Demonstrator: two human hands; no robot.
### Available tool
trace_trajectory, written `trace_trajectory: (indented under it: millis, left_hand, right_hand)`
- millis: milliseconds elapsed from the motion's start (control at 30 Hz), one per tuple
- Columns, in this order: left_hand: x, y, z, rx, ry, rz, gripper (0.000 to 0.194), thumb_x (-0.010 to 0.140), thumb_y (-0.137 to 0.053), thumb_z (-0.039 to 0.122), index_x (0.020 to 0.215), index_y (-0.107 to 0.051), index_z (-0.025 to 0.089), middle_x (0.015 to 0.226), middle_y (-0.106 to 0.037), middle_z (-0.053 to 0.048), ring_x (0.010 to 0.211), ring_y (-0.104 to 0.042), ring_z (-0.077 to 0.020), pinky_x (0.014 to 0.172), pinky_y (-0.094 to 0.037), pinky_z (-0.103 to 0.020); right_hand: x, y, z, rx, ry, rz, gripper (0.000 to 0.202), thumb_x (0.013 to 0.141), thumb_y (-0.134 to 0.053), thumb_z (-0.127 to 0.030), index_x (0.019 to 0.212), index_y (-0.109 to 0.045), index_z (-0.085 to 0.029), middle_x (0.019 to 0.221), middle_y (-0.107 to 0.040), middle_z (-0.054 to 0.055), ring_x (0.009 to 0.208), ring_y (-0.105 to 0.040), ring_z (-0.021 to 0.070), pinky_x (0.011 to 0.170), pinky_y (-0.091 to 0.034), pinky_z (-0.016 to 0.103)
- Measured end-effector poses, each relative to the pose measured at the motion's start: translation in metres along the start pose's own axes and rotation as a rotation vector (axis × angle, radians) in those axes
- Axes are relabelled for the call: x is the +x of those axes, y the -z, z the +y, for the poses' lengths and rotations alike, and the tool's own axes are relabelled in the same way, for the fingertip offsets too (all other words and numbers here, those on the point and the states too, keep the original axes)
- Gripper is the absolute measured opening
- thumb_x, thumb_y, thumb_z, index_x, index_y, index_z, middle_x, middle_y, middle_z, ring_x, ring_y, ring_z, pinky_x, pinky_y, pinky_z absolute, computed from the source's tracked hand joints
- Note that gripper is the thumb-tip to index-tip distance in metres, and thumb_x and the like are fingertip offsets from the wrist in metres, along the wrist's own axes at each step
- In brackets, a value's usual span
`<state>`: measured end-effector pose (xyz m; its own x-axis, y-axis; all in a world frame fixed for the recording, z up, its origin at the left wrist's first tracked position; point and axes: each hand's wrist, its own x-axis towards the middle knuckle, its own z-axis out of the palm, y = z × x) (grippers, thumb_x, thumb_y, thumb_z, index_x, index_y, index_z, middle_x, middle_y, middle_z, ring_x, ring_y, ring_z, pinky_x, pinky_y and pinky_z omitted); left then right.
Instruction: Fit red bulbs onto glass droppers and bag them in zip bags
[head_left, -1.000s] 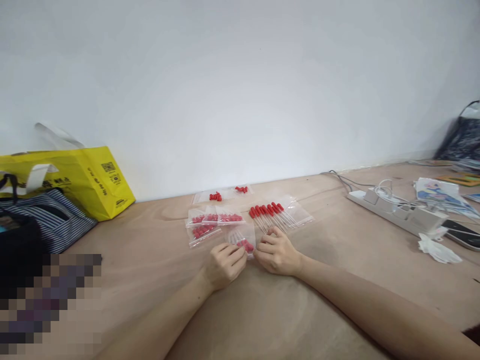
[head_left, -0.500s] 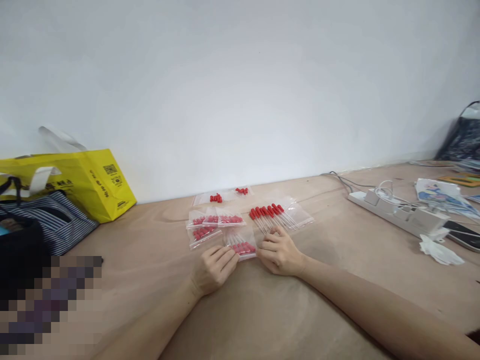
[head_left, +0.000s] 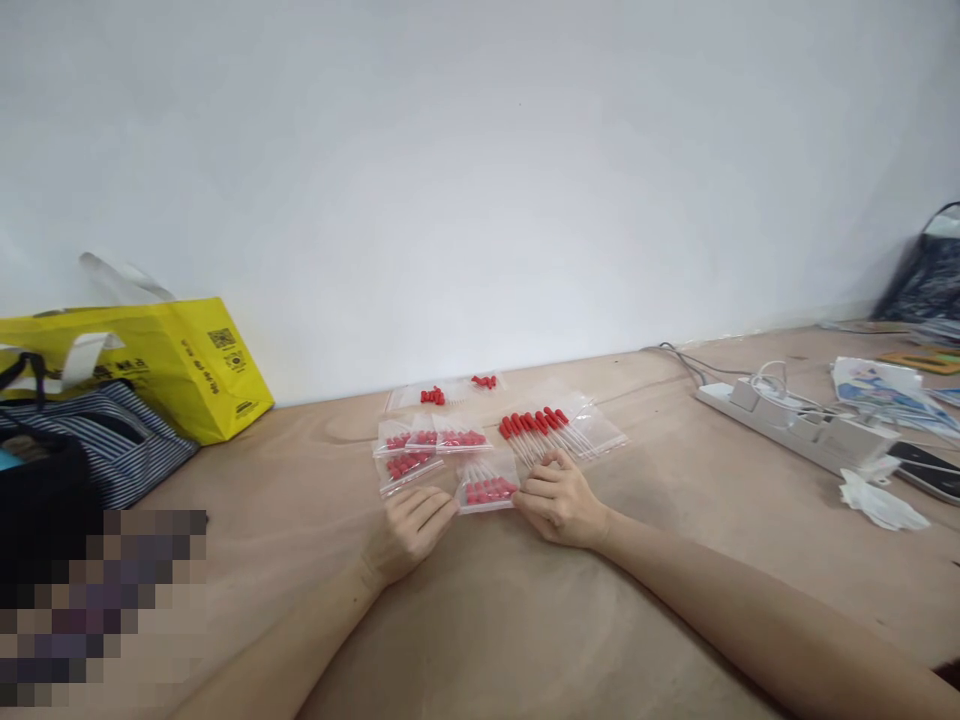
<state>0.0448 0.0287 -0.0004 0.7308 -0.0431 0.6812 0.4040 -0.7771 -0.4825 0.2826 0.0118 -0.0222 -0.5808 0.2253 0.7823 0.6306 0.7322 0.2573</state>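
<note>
A clear zip bag [head_left: 487, 480] with several red-tipped white sticks inside lies between my hands, its sealed edge toward me. My left hand [head_left: 417, 528] has its fingers closed at the bag's near left corner. At the near right corner, my right hand [head_left: 556, 503] pinches the same bag. Beyond my right hand, loose red-tipped sticks [head_left: 534, 423] lie fanned over clear plastic bags [head_left: 606, 430]. More filled bags [head_left: 409, 467] overlap at the left, and small red pieces [head_left: 433, 397] sit on clear plastic near the wall.
A yellow bag [head_left: 225, 370] and a striped pouch [head_left: 142, 440] stand at the left. On the right are a white power strip [head_left: 787, 430] with cables, a crumpled white tissue [head_left: 883, 502], a phone [head_left: 930, 472] and papers [head_left: 874, 382].
My left hand has shifted left to the bag's corner. The bag between my hands has moved slightly right and away from me and now looks flatter. My right hand has barely moved.
</note>
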Motion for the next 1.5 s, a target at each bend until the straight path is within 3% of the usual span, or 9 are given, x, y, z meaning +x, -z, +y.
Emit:
trace_trajectory:
  millis: [600, 900, 1100, 1333, 1500]
  left_hand:
    - [0.007, -0.002, 0.007, -0.087, 0.032, 0.050, 0.011, 0.078, -0.050, 0.008, 0.082, -0.057, 0.015, 0.070, -0.065, -0.003, 0.065, -0.061, -0.0133, 0.062, -0.052, -0.027]
    - [0.013, -0.007, 0.012, -0.150, 0.077, 0.053, 0.012, 0.080, -0.048, 0.008, 0.083, -0.057, 0.015, 0.075, -0.066, -0.004, 0.071, -0.060, -0.0148, 0.064, -0.052, -0.029]
    - [0.012, -0.012, 0.016, -0.156, 0.028, 0.035, 0.013, 0.081, -0.047, 0.007, 0.079, -0.058, 0.013, 0.072, -0.066, -0.005, 0.069, -0.060, -0.0148, 0.065, -0.051, -0.030]
    - [0.004, 0.000, 0.011, -0.060, 0.030, 0.030, 0.014, 0.082, -0.045, 0.006, 0.083, -0.057, 0.013, 0.073, -0.066, -0.004, 0.066, -0.059, -0.0146, 0.062, -0.048, -0.030]
    - [-0.001, 0.011, 0.015, -0.224, 0.128, 0.027, 0.004, 0.078, -0.054, 0.013, 0.077, -0.055, 0.017, 0.064, -0.060, 0.001, 0.058, -0.055, -0.0122, 0.061, -0.047, -0.027]
  right_hand:
    - [0.006, -0.003, -0.005, -0.037, 0.029, 0.033, 0.013, 0.080, -0.046, -0.013, 0.074, -0.058, -0.017, 0.058, -0.056, -0.003, 0.060, -0.044, 0.0091, 0.068, -0.027, 0.030]
    - [0.015, -0.013, -0.016, -0.024, 0.013, 0.041, 0.017, 0.079, -0.044, -0.012, 0.069, -0.057, -0.017, 0.057, -0.056, -0.002, 0.058, -0.043, 0.0091, 0.068, -0.026, 0.031]
    - [0.017, -0.013, -0.018, 0.012, 0.005, 0.065, 0.016, 0.077, -0.046, -0.011, 0.067, -0.056, -0.017, 0.056, -0.056, -0.003, 0.058, -0.042, 0.0094, 0.068, -0.026, 0.031]
    - [0.012, -0.011, -0.014, 0.040, 0.007, 0.050, 0.021, 0.077, -0.038, -0.006, 0.072, -0.056, -0.016, 0.057, -0.054, -0.001, 0.058, -0.042, 0.0100, 0.068, -0.027, 0.030]
    - [0.008, -0.010, -0.013, 0.079, 0.004, 0.024, 0.022, 0.078, -0.039, -0.008, 0.062, -0.051, -0.016, 0.052, -0.047, -0.002, 0.053, -0.038, 0.0094, 0.067, -0.029, 0.027]
